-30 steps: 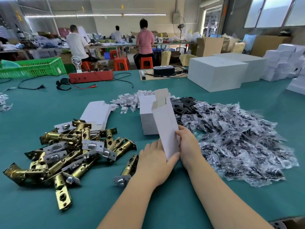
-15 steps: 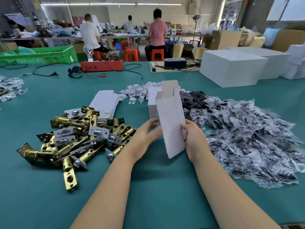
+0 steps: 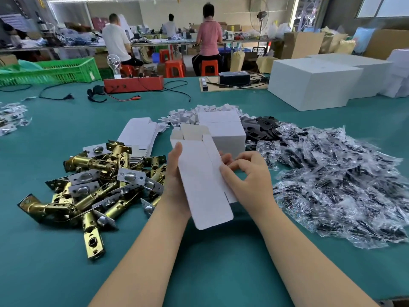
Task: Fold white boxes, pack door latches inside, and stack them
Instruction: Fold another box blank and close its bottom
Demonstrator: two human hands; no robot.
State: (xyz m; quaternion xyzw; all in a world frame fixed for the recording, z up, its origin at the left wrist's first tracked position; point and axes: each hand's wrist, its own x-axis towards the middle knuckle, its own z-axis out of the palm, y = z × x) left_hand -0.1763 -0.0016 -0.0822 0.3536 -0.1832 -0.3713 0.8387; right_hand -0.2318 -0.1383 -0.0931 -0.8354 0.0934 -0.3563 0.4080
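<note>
At the frame's center both hands grip a white box above the green desk: the left hand cups its left edge, the right hand pinches its right side (top flaps open). Left lie brass door latches; right, bagged parts; beyond, a folded box.

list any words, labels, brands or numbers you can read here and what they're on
None can be read.
The white box held in the left hand and right hand: blank.
Big white boxes on the table: no print visible.
Tag on the green crate: too small to read.
Yellow sign on the back wall: blurred.
Plastic bags and latches: no readable marks.
</note>
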